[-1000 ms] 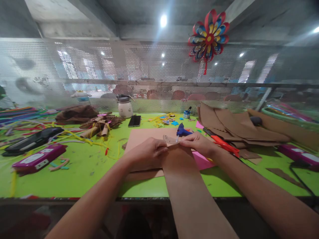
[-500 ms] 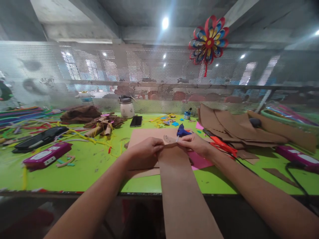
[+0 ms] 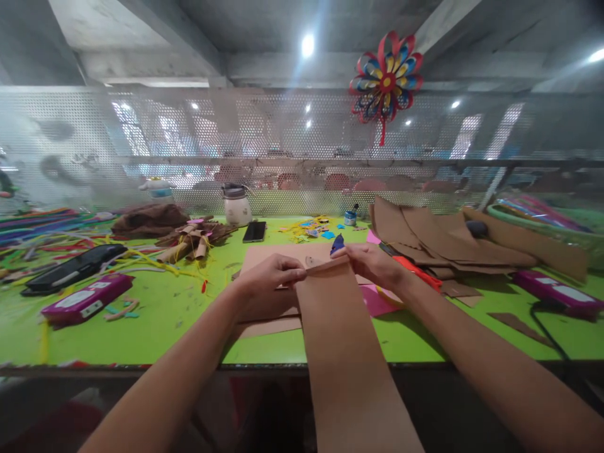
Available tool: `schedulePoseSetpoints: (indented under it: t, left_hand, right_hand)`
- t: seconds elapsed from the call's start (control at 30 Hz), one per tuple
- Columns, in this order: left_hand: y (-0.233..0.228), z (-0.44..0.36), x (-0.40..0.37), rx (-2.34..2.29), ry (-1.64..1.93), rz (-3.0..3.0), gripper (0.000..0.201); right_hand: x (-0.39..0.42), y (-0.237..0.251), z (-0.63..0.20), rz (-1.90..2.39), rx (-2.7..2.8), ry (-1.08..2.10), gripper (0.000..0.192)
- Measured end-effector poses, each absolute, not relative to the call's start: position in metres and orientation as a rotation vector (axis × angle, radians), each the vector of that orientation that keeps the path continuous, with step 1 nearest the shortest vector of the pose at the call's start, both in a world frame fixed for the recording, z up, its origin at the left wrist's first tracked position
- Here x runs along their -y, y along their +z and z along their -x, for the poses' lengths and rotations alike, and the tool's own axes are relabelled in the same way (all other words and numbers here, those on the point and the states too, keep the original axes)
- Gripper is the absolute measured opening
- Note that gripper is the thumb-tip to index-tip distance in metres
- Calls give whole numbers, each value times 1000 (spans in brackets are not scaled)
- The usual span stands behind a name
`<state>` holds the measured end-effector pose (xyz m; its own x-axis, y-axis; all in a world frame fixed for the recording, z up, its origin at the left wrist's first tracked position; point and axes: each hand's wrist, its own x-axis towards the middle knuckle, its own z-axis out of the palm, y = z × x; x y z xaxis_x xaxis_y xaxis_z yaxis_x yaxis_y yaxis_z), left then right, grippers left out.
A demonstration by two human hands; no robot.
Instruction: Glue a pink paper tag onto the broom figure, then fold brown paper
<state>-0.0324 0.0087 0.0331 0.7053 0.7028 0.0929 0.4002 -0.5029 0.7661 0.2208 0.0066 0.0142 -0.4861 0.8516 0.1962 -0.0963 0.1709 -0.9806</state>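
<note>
A long strip of brown cardboard [image 3: 346, 340] runs from between my hands down over the table's front edge. Its far end has a narrow folded edge. My left hand [image 3: 278, 274] pinches the left corner of that edge, and my right hand [image 3: 365, 259] pinches the right corner. Just beyond lies a blue glue gun [image 3: 337, 243], partly hidden by my right fingers. Under the hands are more flat brown sheets [image 3: 268, 324]. A pink paper piece [image 3: 377, 301] lies below my right wrist, and red-orange scissors [image 3: 418, 272] rest beside my right forearm.
Stacked brown cardboard [image 3: 438, 233] stands at the right, near a purple box with a cord [image 3: 559, 294]. On the left are another purple box [image 3: 89, 299], a black case [image 3: 73, 267] and coloured strips. A phone [image 3: 255, 231] and white jar [image 3: 236, 206] sit behind.
My right fingers have moved along the strip's far edge to its right corner, now covering more of the glue gun. The folded edge looks flatter, and the view has shifted slightly.
</note>
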Motion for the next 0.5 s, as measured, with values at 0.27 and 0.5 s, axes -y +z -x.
schedulePoseSetpoints:
  t: [0.27, 0.5]
  left_hand:
    - [15, 0, 15, -614, 584, -1741, 35]
    - [6, -1, 13, -572, 474, -1608, 34]
  right_hand:
    - [2, 15, -219, 587, 1785, 1643, 33]
    - [6, 20, -214, 493, 1997, 1520, 23]
